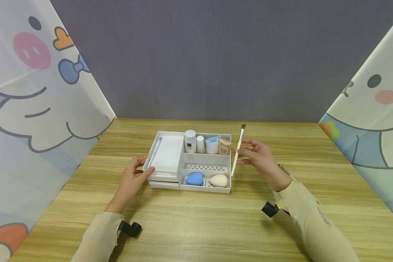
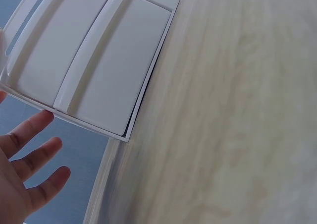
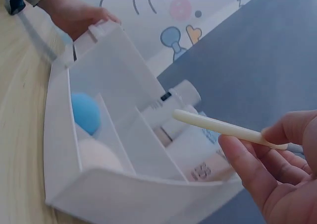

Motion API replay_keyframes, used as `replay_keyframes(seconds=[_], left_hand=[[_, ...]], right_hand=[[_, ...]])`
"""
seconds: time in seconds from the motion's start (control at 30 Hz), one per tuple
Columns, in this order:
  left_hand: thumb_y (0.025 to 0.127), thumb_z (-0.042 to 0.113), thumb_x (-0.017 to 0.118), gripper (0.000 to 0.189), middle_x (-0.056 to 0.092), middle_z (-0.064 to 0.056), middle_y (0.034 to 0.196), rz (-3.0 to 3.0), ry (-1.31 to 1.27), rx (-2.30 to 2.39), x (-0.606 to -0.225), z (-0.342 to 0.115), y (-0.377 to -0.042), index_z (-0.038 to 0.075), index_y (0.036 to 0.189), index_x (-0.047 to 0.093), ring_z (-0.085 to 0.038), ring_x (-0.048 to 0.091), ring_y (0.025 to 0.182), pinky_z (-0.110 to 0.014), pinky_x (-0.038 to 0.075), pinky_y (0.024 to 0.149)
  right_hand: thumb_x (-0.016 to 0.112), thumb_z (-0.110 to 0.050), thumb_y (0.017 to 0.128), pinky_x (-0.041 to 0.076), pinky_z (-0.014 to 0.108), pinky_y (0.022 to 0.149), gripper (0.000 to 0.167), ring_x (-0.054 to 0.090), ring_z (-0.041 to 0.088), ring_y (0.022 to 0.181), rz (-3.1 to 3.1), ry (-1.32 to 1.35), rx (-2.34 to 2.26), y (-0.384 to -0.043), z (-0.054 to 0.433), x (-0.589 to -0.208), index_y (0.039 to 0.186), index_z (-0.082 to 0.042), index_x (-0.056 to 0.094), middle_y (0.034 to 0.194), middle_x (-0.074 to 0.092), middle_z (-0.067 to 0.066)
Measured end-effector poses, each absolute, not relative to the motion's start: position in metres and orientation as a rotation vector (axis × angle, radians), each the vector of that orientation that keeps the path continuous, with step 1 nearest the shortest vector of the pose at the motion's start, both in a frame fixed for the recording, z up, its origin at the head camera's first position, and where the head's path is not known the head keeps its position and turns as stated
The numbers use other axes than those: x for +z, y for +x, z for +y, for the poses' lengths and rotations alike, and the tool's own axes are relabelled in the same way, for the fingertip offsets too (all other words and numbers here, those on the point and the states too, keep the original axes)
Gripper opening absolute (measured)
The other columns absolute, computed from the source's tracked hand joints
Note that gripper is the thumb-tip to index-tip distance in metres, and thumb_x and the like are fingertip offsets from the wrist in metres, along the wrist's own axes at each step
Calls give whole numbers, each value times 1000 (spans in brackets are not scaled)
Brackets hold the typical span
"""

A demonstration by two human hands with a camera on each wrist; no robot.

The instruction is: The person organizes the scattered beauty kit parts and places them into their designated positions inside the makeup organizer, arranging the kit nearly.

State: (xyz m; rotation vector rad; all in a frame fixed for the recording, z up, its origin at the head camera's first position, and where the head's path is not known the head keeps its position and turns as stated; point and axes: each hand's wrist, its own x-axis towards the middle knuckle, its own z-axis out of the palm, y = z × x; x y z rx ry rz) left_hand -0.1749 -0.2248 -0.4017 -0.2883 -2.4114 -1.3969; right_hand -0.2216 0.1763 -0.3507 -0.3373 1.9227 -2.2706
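Note:
In the head view a white cosmetics organizer [image 1: 204, 159] sits on the table. My left hand [image 1: 134, 175] holds its left front corner, thumb over the top edge and a fingertip at the side. The other left fingers are spread loosely beside it in the left wrist view. My right hand [image 1: 258, 160] pinches a makeup brush [image 3: 218, 125] with a cream handle, between thumb and fingers. The brush is tilted, dark bristles up, handle end down beside the organizer's right wall. A blue sponge [image 1: 194, 179] and a cream sponge [image 1: 218, 180] lie in the front compartments.
A white bottle [image 1: 190, 142], a smaller bottle [image 1: 200, 145], a blue-white tube [image 1: 213, 145] and a beige tube [image 1: 224, 146] fill the back compartment. A slim pale stick [image 1: 155, 151] lies on the organizer's left top. Another thin brush [image 1: 286, 171] lies partly hidden under my right forearm.

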Motion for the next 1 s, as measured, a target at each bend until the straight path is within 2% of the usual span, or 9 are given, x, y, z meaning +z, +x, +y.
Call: replay_keyframes(seconds=[0.5,0.6,0.77,0.87,1.0], left_hand=[[90,3,71,40,60,-19,133,-2414,-294,-1379,-404,-227,-177,0,127,56,7,50,105,-21,49,80],[90,2,71,39,60,-20,133,-2412,-297,-1385,-404,-227,-177,0,127,55,7,50,105,-21,49,79],[91,3,70,39,59,-19,135,-2417,-294,-1392,-403,-227,-176,0,127,55,2,52,106,-20,48,79],[92,4,70,38,59,-19,135,-2418,-293,-1399,-402,-226,-175,0,126,55,1,52,106,-19,48,79],[92,4,70,39,59,-19,134,-2417,-289,-1413,-402,-226,-175,0,127,55,4,51,105,-19,47,79]], right_hand=[[54,13,93,60,34,69,36,70,21,87,1865,-436,-2295,-227,141,-346,126,19,41,104,72,13],[55,12,93,60,33,68,39,70,19,88,1869,-442,-2285,-227,133,-346,129,19,40,103,72,11],[54,12,94,60,32,67,41,69,16,79,1842,-447,-2285,-228,120,-346,131,20,40,95,72,5],[53,13,94,60,34,68,41,69,16,74,1831,-446,-2287,-229,114,-346,131,20,40,98,72,10],[53,12,94,60,36,69,41,70,18,78,1808,-444,-2295,-231,104,-346,131,20,39,103,70,17]])
